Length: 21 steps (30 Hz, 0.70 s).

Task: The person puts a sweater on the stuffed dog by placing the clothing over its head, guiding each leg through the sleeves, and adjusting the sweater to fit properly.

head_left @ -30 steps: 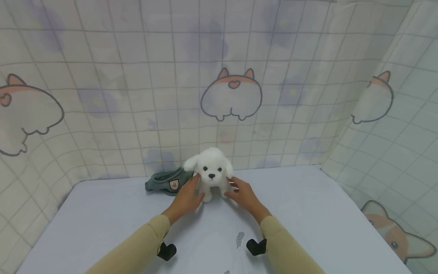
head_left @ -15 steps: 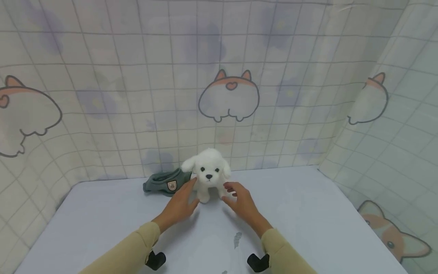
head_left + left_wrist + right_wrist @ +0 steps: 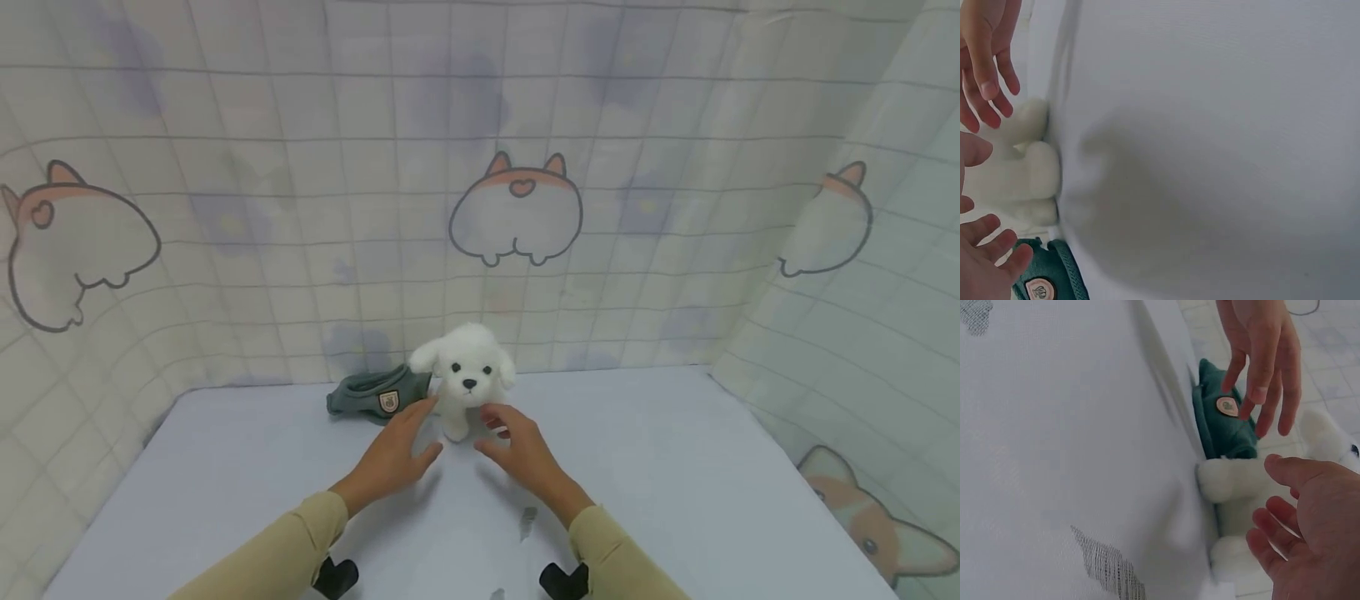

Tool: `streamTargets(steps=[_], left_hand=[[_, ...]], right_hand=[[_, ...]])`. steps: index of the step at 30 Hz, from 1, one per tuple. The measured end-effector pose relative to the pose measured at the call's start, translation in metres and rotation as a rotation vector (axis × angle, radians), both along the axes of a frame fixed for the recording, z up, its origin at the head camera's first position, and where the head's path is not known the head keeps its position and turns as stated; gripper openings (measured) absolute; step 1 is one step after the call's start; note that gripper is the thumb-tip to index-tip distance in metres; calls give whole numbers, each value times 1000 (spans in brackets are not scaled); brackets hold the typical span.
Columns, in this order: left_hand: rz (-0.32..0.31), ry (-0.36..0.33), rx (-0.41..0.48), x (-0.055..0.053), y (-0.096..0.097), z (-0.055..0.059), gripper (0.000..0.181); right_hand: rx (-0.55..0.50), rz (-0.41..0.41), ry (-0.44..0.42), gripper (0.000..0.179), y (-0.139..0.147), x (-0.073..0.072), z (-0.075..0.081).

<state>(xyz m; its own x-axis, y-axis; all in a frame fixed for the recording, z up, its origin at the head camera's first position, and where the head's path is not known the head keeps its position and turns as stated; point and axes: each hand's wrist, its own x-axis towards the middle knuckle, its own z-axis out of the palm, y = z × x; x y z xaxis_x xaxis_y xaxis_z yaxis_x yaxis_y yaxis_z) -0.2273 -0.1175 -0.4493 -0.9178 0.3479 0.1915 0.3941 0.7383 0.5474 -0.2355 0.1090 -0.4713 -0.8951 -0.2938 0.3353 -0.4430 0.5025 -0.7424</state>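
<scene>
A white plush dog point(image 3: 471, 371) stands on the table against the back, facing the camera. To its left lies a dark green fabric garment point(image 3: 367, 395) with a small shield badge. My left hand point(image 3: 390, 457) is in front of the garment and the dog's left-hand side, fingers extended, holding nothing. On the other side, my right hand point(image 3: 521, 450) is in front of the dog with fingers loosely bent and nothing between them. In the right wrist view the dog's legs point(image 3: 1229, 481) lie beyond the thumb, with the garment point(image 3: 1222, 412) behind the other hand.
A white cloth covers the table point(image 3: 637, 467), with a few worn grey patches point(image 3: 528, 523) near the front. A checked curtain point(image 3: 300, 275) with printed corgis hangs behind and along the sides. Black camera mounts point(image 3: 336, 577) sit under both sleeves.
Both hands have come away from the dog toward the camera. At first they were at its sides; now they hover in front of it. The dog remains standing in place.
</scene>
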Motion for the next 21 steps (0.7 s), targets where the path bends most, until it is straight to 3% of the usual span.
streamTargets(steps=[9,21], left_hand=[[30,42,-12,12,-15,3,64],[132,-5,-10,23,-41,2,63]], right_hand=[[7,67,21,44,-27,-1,0],[36,139,18,43,-62,-3,4]])
